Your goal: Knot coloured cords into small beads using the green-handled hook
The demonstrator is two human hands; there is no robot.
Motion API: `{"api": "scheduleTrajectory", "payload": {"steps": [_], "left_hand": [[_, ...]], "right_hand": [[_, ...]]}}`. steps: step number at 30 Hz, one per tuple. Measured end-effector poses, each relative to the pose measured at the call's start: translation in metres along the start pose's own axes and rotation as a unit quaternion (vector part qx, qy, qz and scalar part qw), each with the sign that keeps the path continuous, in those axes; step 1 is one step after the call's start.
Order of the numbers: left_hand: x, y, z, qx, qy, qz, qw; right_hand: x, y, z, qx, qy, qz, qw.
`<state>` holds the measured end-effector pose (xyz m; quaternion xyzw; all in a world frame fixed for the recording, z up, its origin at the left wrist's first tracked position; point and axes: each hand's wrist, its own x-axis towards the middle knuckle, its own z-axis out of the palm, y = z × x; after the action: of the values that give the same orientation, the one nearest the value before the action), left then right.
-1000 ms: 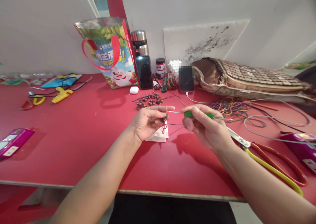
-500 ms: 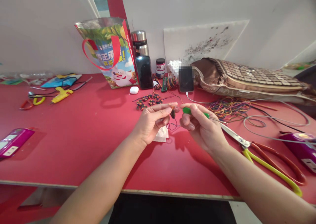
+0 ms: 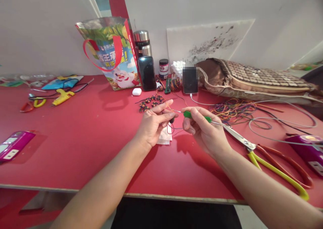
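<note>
My left hand (image 3: 152, 126) pinches a small dark piece of yarn work (image 3: 172, 120) between thumb and fingers, mostly hidden by them. An orange strand of yarn (image 3: 169, 105) runs over its raised index finger. A crochet hook (image 3: 188, 114) with a green grip and metal shafts at both ends is held in my right hand (image 3: 210, 131). Its thin tip points left, close to the yarn; whether it has caught a loop is too small to tell. Below my left hand lies a white paper or tissue (image 3: 165, 137). Dark, orange-flecked crocheted curls (image 3: 147, 105) lie just beyond.
Large scissors (image 3: 250, 146) with red and yellow handles lie by my right forearm. Behind them is a heap of multicoloured yarn (image 3: 229, 110). A phone (image 3: 147, 73), a gift bag (image 3: 113, 57) and a sequined bag (image 3: 262, 76) stand along the wall. A yellow glue gun (image 3: 62, 97) lies left.
My left index finger has lifted, drawing the orange yarn up. The hook has shifted slightly left with my right hand, and its tip now shows by the yarn.
</note>
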<state>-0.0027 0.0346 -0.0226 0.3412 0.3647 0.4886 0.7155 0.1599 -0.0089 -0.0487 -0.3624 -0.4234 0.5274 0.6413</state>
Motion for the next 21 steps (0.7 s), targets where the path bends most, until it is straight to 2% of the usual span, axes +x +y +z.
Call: {"api": "scheduleTrajectory", "payload": {"steps": [3, 7, 10, 13, 16, 21], "left_hand": [[-0.003, -0.005, 0.004, -0.003, 0.018, 0.015, 1.000], [-0.008, -0.014, 0.011, -0.009, 0.033, 0.017, 0.999], [-0.009, -0.017, 0.013, -0.041, 0.036, -0.002, 0.998], [-0.009, -0.014, 0.013, -0.072, 0.029, -0.022, 0.997], [-0.006, -0.005, 0.010, -0.081, 0.010, -0.037, 0.996], [-0.001, 0.012, 0.001, -0.064, -0.021, -0.059, 0.996]], "right_hand": [[-0.001, 0.002, 0.002, -0.027, 0.006, -0.027, 0.999], [-0.005, 0.006, 0.008, -0.131, 0.034, -0.072, 0.988], [-0.010, 0.010, 0.014, -0.179, 0.061, -0.124, 0.974], [-0.014, 0.013, 0.017, -0.183, 0.064, -0.158, 0.968], [-0.013, 0.012, 0.013, -0.156, 0.036, -0.153, 0.975], [-0.007, 0.007, 0.002, -0.082, -0.009, -0.106, 0.991]]}}
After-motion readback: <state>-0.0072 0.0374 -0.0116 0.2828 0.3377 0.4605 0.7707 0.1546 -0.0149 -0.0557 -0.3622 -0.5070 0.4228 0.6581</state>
